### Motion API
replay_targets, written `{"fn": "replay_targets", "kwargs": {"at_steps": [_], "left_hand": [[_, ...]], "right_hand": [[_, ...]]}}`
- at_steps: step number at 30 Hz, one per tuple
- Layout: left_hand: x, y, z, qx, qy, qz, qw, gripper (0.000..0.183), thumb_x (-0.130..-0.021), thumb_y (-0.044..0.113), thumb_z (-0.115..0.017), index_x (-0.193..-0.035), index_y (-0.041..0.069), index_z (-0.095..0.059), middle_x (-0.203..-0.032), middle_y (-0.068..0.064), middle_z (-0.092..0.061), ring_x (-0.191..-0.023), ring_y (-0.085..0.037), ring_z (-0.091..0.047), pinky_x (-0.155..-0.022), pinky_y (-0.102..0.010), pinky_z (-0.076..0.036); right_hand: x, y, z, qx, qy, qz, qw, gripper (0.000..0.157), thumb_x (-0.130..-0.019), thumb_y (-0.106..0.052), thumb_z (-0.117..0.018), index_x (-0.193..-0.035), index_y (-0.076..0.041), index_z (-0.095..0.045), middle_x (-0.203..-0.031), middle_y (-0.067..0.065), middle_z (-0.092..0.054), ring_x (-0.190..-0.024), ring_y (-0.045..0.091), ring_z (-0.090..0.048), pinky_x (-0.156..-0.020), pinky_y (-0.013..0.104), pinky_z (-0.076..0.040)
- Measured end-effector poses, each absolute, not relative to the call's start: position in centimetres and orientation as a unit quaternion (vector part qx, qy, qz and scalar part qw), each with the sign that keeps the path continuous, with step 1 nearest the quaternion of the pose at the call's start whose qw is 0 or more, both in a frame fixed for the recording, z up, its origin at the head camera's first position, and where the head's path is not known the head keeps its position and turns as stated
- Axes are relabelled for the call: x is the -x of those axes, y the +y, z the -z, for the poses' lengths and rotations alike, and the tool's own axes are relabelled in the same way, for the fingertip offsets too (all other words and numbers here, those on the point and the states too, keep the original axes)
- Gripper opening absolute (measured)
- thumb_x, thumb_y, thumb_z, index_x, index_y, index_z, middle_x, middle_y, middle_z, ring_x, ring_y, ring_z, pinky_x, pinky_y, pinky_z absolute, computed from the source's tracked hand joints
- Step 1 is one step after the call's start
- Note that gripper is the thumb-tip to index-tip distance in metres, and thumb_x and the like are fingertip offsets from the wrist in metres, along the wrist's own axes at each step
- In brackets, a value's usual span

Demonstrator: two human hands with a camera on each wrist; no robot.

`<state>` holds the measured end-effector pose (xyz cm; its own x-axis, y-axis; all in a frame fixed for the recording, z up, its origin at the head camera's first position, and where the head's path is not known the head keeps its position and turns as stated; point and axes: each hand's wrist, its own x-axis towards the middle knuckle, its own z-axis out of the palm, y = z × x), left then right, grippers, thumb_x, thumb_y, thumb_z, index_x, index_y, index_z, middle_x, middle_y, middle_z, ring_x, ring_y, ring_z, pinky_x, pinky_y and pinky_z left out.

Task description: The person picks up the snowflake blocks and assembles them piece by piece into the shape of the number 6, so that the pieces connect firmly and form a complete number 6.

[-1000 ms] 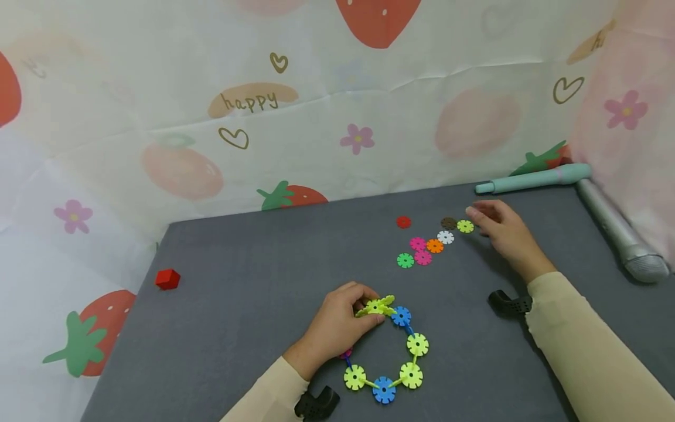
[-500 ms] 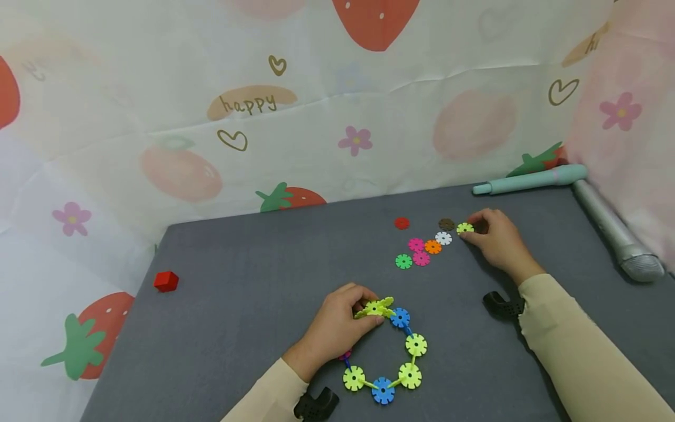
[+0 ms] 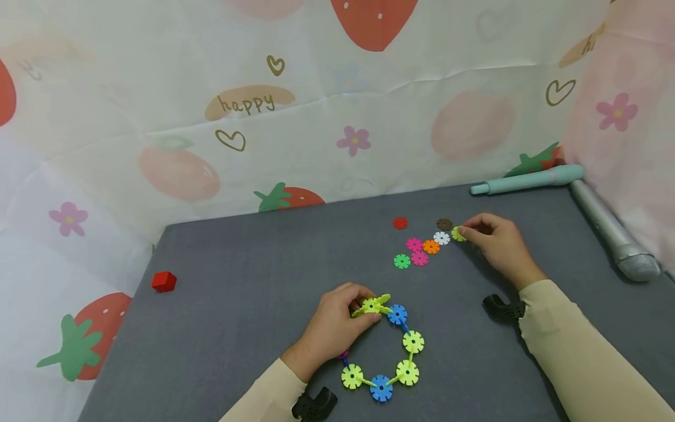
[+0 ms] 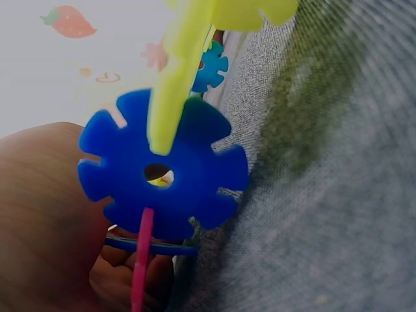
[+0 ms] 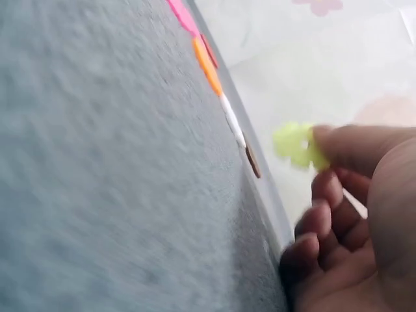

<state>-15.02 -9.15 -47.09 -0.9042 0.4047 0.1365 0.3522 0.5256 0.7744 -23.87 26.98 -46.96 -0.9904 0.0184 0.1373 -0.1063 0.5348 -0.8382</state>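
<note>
My left hand (image 3: 334, 322) grips the yellow-green notched discs (image 3: 372, 305) at the top of a ring of interlocked plastic discs. Around the ring run blue and yellow-green discs, among them a blue disc (image 3: 381, 388) at the bottom. A dark blue disc (image 4: 162, 166) with a pink one slotted into it shows close up in the left wrist view, beside the palm. Thumb and fingers of my right hand (image 3: 498, 243) pinch a single yellow-green disc (image 5: 299, 144), raised off the cloth in the right wrist view.
Loose discs lie at the back right: red (image 3: 400, 223), brown (image 3: 445, 224), white (image 3: 442, 238), orange (image 3: 431, 247), green (image 3: 402, 261) and two pink. A teal stick-like object (image 3: 527, 180) and a silver microphone (image 3: 614, 231) lie at the far right. A red block (image 3: 164, 282) sits left.
My right hand has come down to the yellow-green disc, pinched it and shifted it slightly left and nearer. My left hand keeps its grip on the ring.
</note>
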Motion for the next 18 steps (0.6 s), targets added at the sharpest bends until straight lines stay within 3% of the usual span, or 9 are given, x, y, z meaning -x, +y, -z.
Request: {"fn": "replay_targets", "kwargs": {"at_steps": [8,18], "left_hand": [[15.0,-9.1,47.0,-0.213,0.874,-0.437,0.01,0.024,-0.096,0.016,-0.088,-0.117,0.012,-0.08,-0.092,0.009,-0.062,-0.08,-0.012,-0.056,-0.071,-0.032,-0.051],[14.9,-9.1,47.0,-0.212,0.877,-0.432,-0.004,0.024,-0.095,0.015,-0.089,-0.117,0.011,-0.081,-0.089,0.01,-0.062,-0.077,-0.012,-0.055,-0.068,-0.032,-0.05]], "right_hand": [[23.1,25.4,46.8,-0.064,-0.838,-0.542,0.026,0.028,-0.108,-0.029,-0.075,-0.114,-0.001,-0.074,-0.098,0.015,-0.07,-0.084,0.029,-0.06,-0.069,0.033,-0.052],[22.0,22.5,46.7,-0.132,-0.798,-0.583,-0.081,0.019,-0.105,-0.014,-0.077,-0.111,0.003,-0.07,-0.095,0.015,-0.075,-0.077,0.026,-0.064,-0.066,0.032,-0.053]]}}
